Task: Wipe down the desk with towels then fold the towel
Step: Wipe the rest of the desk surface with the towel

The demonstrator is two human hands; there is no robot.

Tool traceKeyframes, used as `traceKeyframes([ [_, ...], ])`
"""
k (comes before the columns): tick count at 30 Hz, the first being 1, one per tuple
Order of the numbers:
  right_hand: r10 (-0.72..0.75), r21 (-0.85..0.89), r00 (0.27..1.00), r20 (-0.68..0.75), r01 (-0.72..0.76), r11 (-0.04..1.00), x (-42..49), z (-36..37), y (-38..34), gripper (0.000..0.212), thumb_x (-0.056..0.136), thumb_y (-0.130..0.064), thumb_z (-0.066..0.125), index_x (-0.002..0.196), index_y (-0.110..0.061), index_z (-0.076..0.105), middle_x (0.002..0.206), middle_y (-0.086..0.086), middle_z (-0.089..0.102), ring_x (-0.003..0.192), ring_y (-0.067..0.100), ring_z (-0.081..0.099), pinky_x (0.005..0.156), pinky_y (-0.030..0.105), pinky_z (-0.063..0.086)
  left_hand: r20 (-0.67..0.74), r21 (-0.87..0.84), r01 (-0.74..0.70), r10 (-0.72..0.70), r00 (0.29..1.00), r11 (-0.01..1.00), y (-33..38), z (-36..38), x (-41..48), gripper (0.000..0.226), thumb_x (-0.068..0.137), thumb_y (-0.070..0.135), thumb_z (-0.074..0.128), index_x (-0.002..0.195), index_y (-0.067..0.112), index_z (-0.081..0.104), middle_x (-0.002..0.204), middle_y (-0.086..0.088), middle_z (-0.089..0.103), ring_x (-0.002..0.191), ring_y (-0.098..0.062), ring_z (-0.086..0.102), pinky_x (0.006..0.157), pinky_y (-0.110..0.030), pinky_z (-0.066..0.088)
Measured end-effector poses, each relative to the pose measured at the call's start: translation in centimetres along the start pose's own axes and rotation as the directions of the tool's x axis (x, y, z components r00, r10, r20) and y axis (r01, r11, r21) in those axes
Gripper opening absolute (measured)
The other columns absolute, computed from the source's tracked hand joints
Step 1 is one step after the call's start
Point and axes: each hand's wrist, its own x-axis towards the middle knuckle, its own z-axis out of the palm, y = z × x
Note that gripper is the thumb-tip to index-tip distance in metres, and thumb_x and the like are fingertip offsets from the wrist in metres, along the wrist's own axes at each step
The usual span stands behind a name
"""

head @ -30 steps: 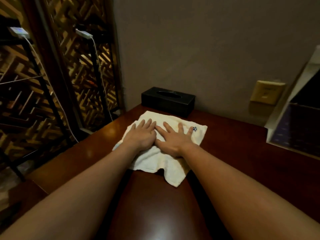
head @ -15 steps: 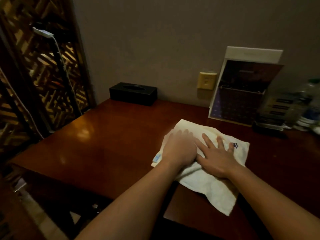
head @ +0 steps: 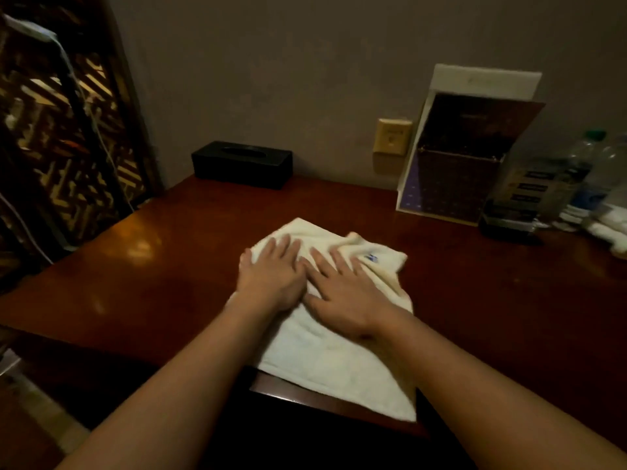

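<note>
The dark red wooden bench (head: 492, 317) fills most of the view, glossy on its left half, its far edge against the wall. A pale towel (head: 332, 364) lies spread on it at the middle of the front edge. Its long axis runs from the far side toward the person, slanting a little right. Its near corner hangs just over the front edge.

Along the far edge stand an upright display folder (head: 464, 157) toward the right corner and a black tissue box (head: 242, 163) left of centre. Plastic bottles (head: 590, 178) crowd the far right corner. All are well apart from the towel.

Both hands lie on the towel's far half, side by side and almost touching. The left hand (head: 271, 276) is flat with its fingers straight and close together. The right hand (head: 342, 296) is flat with its fingers fanned, pressing the cloth down. Neither grips anything. The cloth is rucked into a ridge just beyond the right fingertips, beside a small blue mark (head: 372, 257).

The step in hand looks like wiping, with folding not yet begun. The towel sits directly under both palms, so any stroke drags it along. The left hand is nearer the bare left stretch, the right hand nearer the crowded right corner. A stroke to the right would likely need care near the bottles.
</note>
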Motion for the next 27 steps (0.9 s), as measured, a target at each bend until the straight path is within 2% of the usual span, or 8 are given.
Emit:
traceKeyframes([
  [2,-0.111,0.033,0.994,0.016,0.110,0.993,2.3,-0.6,0.2,0.068,0.105,-0.059,0.028,0.165,-0.039,0.003,0.173,-0.007,-0.007,0.159,0.020,-0.011,0.128,0.047,-0.004,-0.014,0.009,0.051,-0.051,0.999,0.999,-2.0,-0.3,0.2,0.060,0.105,0.049,0.011,0.163,0.033,0.004,0.170,0.010,-0.005,0.157,-0.017,-0.005,0.123,-0.060,-0.001],
  [5,-0.164,0.023,0.986,0.003,0.164,0.986,4.6,-1.2,1.7,0.068,0.103,-0.065,0.033,0.163,-0.043,0.010,0.173,-0.010,0.001,0.159,0.020,-0.005,0.127,0.053,-0.003,-0.013,0.021,0.083,-0.082,0.997,0.996,-2.6,-0.4,1.0,0.063,0.104,0.055,0.009,0.162,0.034,0.001,0.170,0.008,-0.007,0.157,-0.023,-0.009,0.122,-0.061,-0.004],
  [10,0.033,-0.045,0.999,0.013,-0.033,0.998,4.8,-1.8,4.9,0.073,0.090,-0.086,0.021,0.156,-0.061,0.002,0.171,-0.021,-0.002,0.159,0.031,-0.010,0.108,0.080,-0.018,-0.020,0.052,0.000,0.001,1.000,0.999,-0.1,0.1,3.8,0.060,0.105,0.052,0.010,0.162,0.036,-0.002,0.171,0.004,-0.007,0.157,-0.028,-0.009,0.123,-0.061,-0.003],
  [15,0.094,-0.139,0.995,-0.026,-0.097,0.986,1.4,-3.1,12.3,0.071,0.095,-0.080,0.014,0.159,-0.055,-0.001,0.173,-0.014,-0.003,0.159,0.030,-0.011,0.116,0.067,-0.022,0.014,0.049,-0.107,0.107,0.994,0.993,8.3,1.0,7.1,0.060,0.106,0.048,0.011,0.163,0.031,0.001,0.171,0.001,-0.003,0.156,-0.030,-0.010,0.125,-0.055,-0.002],
  [17,0.159,-0.099,0.987,-0.023,-0.161,0.982,-0.7,-3.6,15.6,0.070,0.096,-0.079,0.017,0.159,-0.055,-0.001,0.172,-0.014,-0.004,0.159,0.028,-0.012,0.120,0.063,-0.018,0.012,0.028,-0.162,0.161,0.987,0.986,12.4,1.8,7.8,0.060,0.107,0.047,0.012,0.163,0.028,0.003,0.171,-0.001,-0.001,0.156,-0.031,-0.009,0.125,-0.053,-0.001],
  [22,0.496,0.001,0.868,-0.018,-0.497,0.868,-7.1,-3.4,18.4,0.070,0.091,-0.084,0.011,0.155,-0.061,-0.007,0.171,-0.019,-0.012,0.157,0.037,-0.017,0.112,0.076,-0.017,0.055,0.001,-0.316,0.316,0.947,0.949,19.8,3.0,7.5,0.058,0.108,0.044,0.011,0.163,0.030,0.002,0.171,0.001,-0.004,0.157,-0.028,-0.006,0.125,-0.049,-0.003],
  [24,0.567,0.004,0.823,-0.031,-0.567,0.823,-9.6,-2.5,16.9,0.069,0.094,-0.079,0.009,0.157,-0.057,-0.009,0.171,-0.014,-0.015,0.155,0.042,-0.019,0.110,0.079,-0.016,0.072,0.012,-0.347,0.345,0.936,0.938,20.7,3.4,6.0,0.057,0.107,0.047,0.010,0.162,0.035,0.000,0.171,0.005,-0.005,0.157,-0.027,-0.008,0.124,-0.053,-0.004],
  [27,0.557,0.000,0.829,-0.042,-0.557,0.830,-12.2,-1.8,14.4,0.064,0.101,-0.066,0.008,0.159,-0.050,-0.013,0.171,-0.009,-0.019,0.154,0.043,-0.022,0.113,0.076,-0.014,0.106,0.027,-0.243,0.239,0.965,0.970,21.2,3.4,2.6,0.059,0.104,0.054,0.006,0.160,0.042,-0.008,0.168,0.012,-0.016,0.155,-0.032,-0.018,0.116,-0.067,-0.012],
])
